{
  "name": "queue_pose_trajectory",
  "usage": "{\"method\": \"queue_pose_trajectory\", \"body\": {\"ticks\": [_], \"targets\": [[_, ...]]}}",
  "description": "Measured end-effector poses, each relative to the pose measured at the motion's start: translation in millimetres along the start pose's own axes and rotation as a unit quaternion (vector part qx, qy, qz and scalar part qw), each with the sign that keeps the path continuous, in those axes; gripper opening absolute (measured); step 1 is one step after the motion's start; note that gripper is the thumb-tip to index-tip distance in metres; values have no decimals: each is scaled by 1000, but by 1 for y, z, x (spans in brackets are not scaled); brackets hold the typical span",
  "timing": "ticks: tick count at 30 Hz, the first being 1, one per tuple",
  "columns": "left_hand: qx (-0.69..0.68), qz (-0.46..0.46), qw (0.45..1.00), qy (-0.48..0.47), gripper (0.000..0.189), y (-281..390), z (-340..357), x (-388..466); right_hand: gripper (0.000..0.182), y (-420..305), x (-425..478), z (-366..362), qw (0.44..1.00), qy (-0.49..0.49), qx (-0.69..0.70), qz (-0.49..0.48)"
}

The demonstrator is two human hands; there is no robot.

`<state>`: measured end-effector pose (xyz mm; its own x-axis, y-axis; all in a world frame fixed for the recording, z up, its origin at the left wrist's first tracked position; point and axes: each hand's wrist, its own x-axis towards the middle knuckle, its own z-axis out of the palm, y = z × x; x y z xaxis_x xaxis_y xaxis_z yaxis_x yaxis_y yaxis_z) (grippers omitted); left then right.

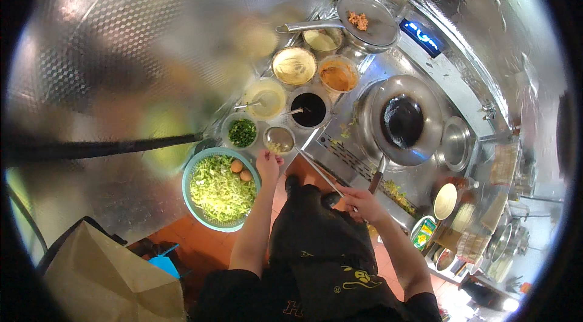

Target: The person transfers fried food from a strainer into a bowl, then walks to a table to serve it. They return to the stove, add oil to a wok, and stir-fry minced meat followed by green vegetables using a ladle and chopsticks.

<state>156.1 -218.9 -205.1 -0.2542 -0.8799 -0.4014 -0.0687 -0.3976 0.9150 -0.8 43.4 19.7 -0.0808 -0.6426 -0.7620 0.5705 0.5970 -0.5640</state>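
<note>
My right hand (362, 204) grips the long metal handle of a ladle (321, 172). The ladle's bowl sits at the front of the seasoning containers, with pale chopped bits, perhaps garlic, at its near side. There the fingertips of my left hand (268, 165) are bunched at the rim; whether they pinch anything is hidden. Just left of that hand is a turquoise basket (188, 201) of shredded cabbage (221, 190), with two brown eggs (241, 170) on top. Chopped green onion (242, 133) fills a tub beyond. To the right a wok (430, 115) holds dark liquid on the stove.
Tubs of dark sauce (309, 112), pale liquid (268, 99), cream-coloured contents (294, 65) and orange paste (338, 74) stand farther back. A strainer (382, 8) with reddish-brown bits rests behind them. The wok's handle (376, 182) points toward me. A metal basin (455, 144) lies right of the wok.
</note>
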Motion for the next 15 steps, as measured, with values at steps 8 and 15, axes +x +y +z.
{"method": "queue_pose_trajectory", "body": {"ticks": [8, 15], "targets": [[-81, -79, 993, 17, 11, 4, 1, -4, 50, 3, -4, -11, 999, 4, 37, 0], [-193, -134, 972, 27, 13, -8, 3, -7, 48, 25, -34, -23, 948, -61, 310, 37]]}}
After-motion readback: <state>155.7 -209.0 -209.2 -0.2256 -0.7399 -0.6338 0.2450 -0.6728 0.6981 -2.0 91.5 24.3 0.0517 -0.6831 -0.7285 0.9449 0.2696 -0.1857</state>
